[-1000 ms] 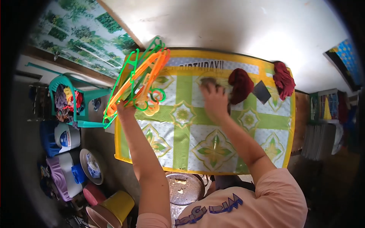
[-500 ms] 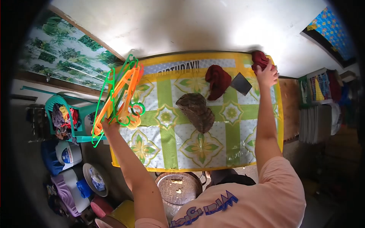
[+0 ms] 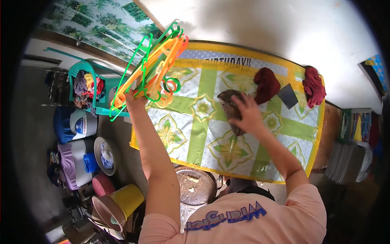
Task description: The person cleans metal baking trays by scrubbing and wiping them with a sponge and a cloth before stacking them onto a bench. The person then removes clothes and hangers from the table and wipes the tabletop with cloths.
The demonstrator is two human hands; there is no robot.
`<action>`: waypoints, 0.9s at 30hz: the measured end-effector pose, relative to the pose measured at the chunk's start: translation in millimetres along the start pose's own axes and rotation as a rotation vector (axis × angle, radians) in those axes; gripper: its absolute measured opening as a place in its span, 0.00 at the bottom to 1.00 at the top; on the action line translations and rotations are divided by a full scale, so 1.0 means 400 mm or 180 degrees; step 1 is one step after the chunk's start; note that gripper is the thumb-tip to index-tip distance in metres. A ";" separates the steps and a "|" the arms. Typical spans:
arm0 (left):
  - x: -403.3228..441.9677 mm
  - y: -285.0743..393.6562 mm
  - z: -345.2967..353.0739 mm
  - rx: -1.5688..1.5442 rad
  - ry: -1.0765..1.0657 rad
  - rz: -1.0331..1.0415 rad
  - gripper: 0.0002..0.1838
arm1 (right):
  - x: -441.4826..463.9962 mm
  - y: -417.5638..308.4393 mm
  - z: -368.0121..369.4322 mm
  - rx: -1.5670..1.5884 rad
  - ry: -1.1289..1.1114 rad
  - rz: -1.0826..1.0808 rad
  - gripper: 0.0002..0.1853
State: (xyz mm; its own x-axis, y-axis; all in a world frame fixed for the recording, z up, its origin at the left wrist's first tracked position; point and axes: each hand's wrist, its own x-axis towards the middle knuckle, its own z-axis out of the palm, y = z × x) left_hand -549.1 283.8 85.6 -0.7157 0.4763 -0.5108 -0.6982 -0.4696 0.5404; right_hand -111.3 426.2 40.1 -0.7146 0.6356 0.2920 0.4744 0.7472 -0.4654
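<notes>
My left hand [image 3: 136, 100] is closed around a bunch of green and orange plastic clothes hangers [image 3: 157, 61], held up over the table's left end. Fingers spread, my right hand [image 3: 251, 117] is over a dark brown patterned cloth item [image 3: 227, 101] and partly hides it; whether it touches the cloth I cannot tell. Just beyond lies a crumpled maroon cloth [image 3: 266, 86], with a dark flat square [image 3: 288, 96] beside it. Another maroon cloth [image 3: 314, 87] rests at the table's far right corner.
A yellow-edged patterned tablecloth [image 3: 195, 142] covers the table, which stands against a white wall. To the left are a green chair [image 3: 94, 81] piled with clothes, a yellow bucket [image 3: 129, 201] and a metal basin [image 3: 98, 150]. A round brown lid-like object [image 3: 197, 195] sits below the front edge.
My right hand has let go of the maroon cloth at the far right corner and moved left to the brown item. My left hand still holds the hangers. The view has turned leftward.
</notes>
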 end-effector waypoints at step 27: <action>0.082 -0.167 0.002 -0.0146 0.0677 -0.0249 0.21 | 0.073 -0.592 0.670 0.5326 -0.3702 0.0566 0.14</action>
State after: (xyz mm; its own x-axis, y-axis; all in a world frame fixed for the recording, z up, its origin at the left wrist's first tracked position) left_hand -525.7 331.5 33.4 -0.6436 0.3475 -0.6820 -0.7483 -0.4730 0.4651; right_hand -382.2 215.7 -65.2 -0.9682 -0.2377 -0.0785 0.2093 -0.5967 -0.7747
